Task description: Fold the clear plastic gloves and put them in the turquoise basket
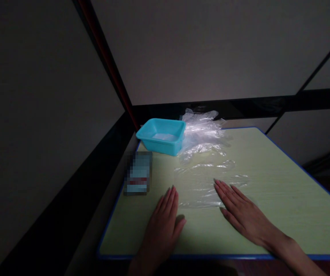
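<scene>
A clear plastic glove (202, 188) lies spread flat on the table, its thin film wrinkled along the edges. My right hand (244, 212) rests flat with its fingers stretched out, the fingertips over the glove's right part. Beside the glove's lower left edge lies my left hand (165, 220), palm down, thumb apart from the fingers. Whether its fingertips touch the film I cannot tell. Farther back, a loose pile of clear plastic gloves (202, 130) sits against the blue basin (162, 146), which has something whitish at its bottom.
The light green table (282, 184) has a blue edge and stands in a corner between pale wall panels (211, 50). A blurred-out flat object, seemingly a phone (139, 172), lies near the table's left edge.
</scene>
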Motion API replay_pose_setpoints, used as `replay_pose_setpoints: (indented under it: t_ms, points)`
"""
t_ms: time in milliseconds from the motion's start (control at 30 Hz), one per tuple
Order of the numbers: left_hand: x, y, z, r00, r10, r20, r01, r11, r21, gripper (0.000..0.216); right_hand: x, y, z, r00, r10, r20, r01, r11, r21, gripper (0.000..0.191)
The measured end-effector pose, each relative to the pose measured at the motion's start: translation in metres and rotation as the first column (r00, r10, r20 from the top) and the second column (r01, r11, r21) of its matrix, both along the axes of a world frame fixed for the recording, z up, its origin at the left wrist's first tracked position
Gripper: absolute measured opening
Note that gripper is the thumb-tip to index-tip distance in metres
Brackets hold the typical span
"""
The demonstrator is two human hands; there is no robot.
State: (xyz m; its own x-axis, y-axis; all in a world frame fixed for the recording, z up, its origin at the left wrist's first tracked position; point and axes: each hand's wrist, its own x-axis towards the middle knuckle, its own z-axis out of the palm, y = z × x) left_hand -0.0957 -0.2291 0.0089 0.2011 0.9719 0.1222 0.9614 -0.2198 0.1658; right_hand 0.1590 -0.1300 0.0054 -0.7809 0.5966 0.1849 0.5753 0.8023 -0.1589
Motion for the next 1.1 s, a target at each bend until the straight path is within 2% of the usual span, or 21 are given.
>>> replay_pose_setpoints:
  t_ms: [133,300,433,600,700,800,867,933,1033,1100]
  points:
    - [-0.002,-0.002,-0.003,0.997,0.018,0.071,-0.020,0.999,0.029,0.064,-0.003,-0.007,0.009,1.000,0.018,-0.023,-0.018,1.000,-0.016,0.062]
    - [-0.001,-0.002,-0.002,0.991,0.038,0.131,-0.043,0.998,0.040,0.063,-0.010,-0.022,0.022,0.983,0.171,0.061,-0.163,0.980,-0.115,0.064]
    - [0.000,-0.002,-0.001,0.989,0.043,0.142,-0.048,0.998,0.034,0.065,-0.009,-0.027,0.025,0.973,0.212,0.091,-0.195,0.966,-0.171,0.064]
    - [-0.002,-0.002,-0.005,0.988,0.016,0.152,-0.031,0.995,0.095,0.069,-0.005,-0.031,0.017,0.973,0.218,0.076,-0.208,0.970,-0.124,0.072]
    - [-0.003,0.004,-0.005,0.987,-0.046,0.155,0.024,0.989,0.144,0.074,-0.002,-0.027,0.016,0.970,0.235,0.055,-0.232,0.971,-0.061,0.069]
    - [0.000,0.015,0.007,0.982,-0.110,0.153,0.088,0.986,0.142,0.072,0.001,-0.009,0.029,0.992,0.126,-0.001,-0.126,0.990,-0.059,0.064]
    - [0.004,0.026,0.022,0.974,-0.156,0.163,0.140,0.985,0.104,0.066,0.002,0.016,0.039,0.995,-0.023,-0.099,0.013,0.995,-0.100,0.048]
    - [0.009,0.041,0.037,0.955,-0.229,0.187,0.220,0.973,0.065,0.057,0.000,0.047,0.043,0.965,-0.181,-0.190,0.151,0.975,-0.163,0.032]
    - [0.016,0.068,0.049,0.923,-0.299,0.240,0.305,0.952,0.015,0.042,-0.006,0.093,0.033,0.912,-0.369,-0.179,0.341,0.924,-0.171,0.024]
    - [0.021,0.086,0.048,0.899,-0.320,0.298,0.335,0.942,0.000,0.033,-0.012,0.112,0.022,0.890,-0.420,-0.176,0.395,0.905,-0.161,0.021]
